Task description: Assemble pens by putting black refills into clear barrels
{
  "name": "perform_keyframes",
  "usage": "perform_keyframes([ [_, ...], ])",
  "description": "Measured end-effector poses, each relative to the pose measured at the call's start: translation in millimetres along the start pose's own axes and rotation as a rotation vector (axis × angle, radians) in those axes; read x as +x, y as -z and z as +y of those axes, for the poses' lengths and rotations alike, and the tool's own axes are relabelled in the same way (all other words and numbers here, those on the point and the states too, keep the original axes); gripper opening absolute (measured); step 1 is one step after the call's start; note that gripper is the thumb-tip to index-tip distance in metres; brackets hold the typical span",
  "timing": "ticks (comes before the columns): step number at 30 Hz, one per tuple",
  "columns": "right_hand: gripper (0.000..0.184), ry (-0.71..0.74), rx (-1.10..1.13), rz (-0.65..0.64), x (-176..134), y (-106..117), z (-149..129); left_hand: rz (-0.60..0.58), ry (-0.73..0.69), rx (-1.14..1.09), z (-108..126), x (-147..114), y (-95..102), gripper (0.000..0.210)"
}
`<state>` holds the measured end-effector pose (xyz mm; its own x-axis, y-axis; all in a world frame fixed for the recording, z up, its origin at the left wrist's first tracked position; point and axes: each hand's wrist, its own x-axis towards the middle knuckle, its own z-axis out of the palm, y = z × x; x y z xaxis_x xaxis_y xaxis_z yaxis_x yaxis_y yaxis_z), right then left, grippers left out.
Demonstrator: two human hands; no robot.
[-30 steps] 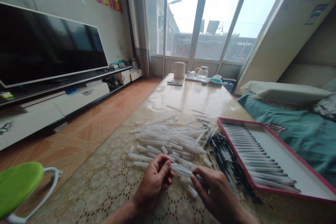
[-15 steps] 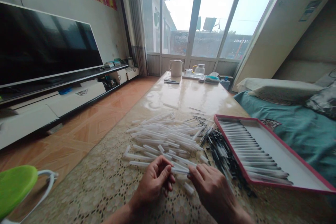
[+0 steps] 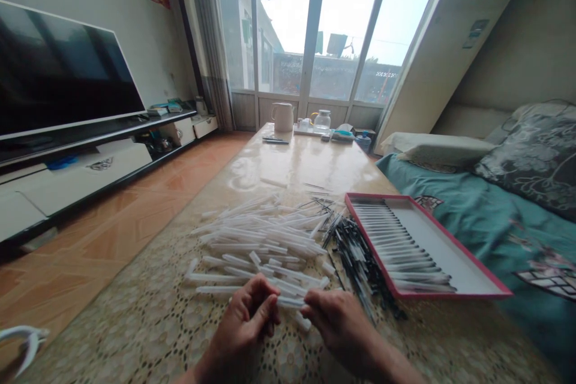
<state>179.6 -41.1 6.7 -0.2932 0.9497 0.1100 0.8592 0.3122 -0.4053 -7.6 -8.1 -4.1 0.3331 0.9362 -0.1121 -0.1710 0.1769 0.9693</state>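
Observation:
A slim translucent white pen barrel [image 3: 290, 302] spans the gap between my two hands, just above the table. My left hand [image 3: 250, 319] pinches its left end between thumb and fingers. At the other end, my right hand [image 3: 335, 318] has its fingers closed around it, hiding the tip. Beyond the hands spreads a heap of similar white barrels [image 3: 256, 231]. Right of that heap lies a pile of thin black pen parts [image 3: 357, 252], with a few dark thin rods [image 3: 320, 201] scattered behind. A short white piece [image 3: 302, 321] rests beneath my hands.
To the right, a red-rimmed box [image 3: 450, 240] holds a row of pens [image 3: 400, 246]. The long table [image 3: 310, 162] carries a beige jug [image 3: 282, 117] and a glass pitcher [image 3: 322, 121] at its far end. A teal-covered seat [image 3: 486, 210] flanks the right side.
The view has turned right, so everything sits further left. Both hands keep hold of the barrel, with little change in their grip. The green object at lower left has left the view.

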Motion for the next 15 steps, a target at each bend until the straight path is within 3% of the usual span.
perform_keyframes([
  [3,0.025,-0.016,-0.011,0.024,2.0,6.5,-1.8,-0.024,0.035,-0.033,-1.1,5.3,-0.3,0.032],
  [8,0.020,-0.072,0.007,0.096,-0.5,36.1,8.1,-0.058,0.043,0.011,-4.7,12.9,5.7,0.061],
  [12,0.026,-0.224,0.006,0.199,-11.7,69.3,58.3,-0.032,0.044,0.032,-6.2,13.4,7.3,0.050],
  [15,0.028,-0.318,-0.171,0.329,-23.8,90.0,114.5,-0.019,0.037,0.035,-5.4,13.0,5.6,0.048],
])
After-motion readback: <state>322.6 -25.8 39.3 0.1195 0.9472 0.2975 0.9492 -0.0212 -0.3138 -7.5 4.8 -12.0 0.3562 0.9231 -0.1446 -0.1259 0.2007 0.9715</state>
